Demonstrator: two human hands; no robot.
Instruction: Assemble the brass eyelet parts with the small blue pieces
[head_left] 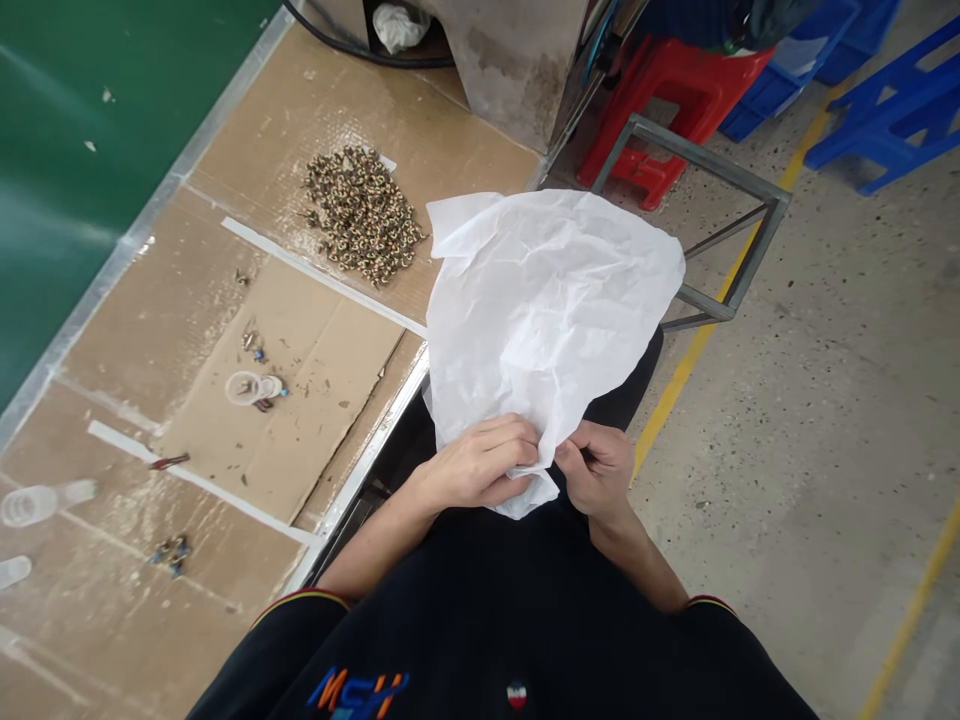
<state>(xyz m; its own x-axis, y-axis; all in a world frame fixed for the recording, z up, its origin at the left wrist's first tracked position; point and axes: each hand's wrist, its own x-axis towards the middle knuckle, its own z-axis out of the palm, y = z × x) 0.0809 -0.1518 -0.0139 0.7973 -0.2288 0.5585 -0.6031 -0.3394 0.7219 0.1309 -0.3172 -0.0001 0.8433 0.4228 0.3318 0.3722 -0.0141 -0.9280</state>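
Observation:
A thin, crinkled white sheet (555, 300) spreads out over my lap beside the table edge; whether it is paper or a plastic bag I cannot tell. My left hand (487, 462) is closed on its gathered near end, with a small flap sticking out below the fingers. Close by on the right, my right hand (598, 468) pinches the sheet's near edge between thumb and fingers. The sheet hides most of my legs.
On the cardboard-covered table (112, 340) lies a heap of small brass-coloured metal parts (364, 215). Clear plastic cups (244, 388) and a few loose parts (172, 553) lie nearer. A metal frame (750, 250), red stool (682, 95) and blue stool (892, 110) stand to the right.

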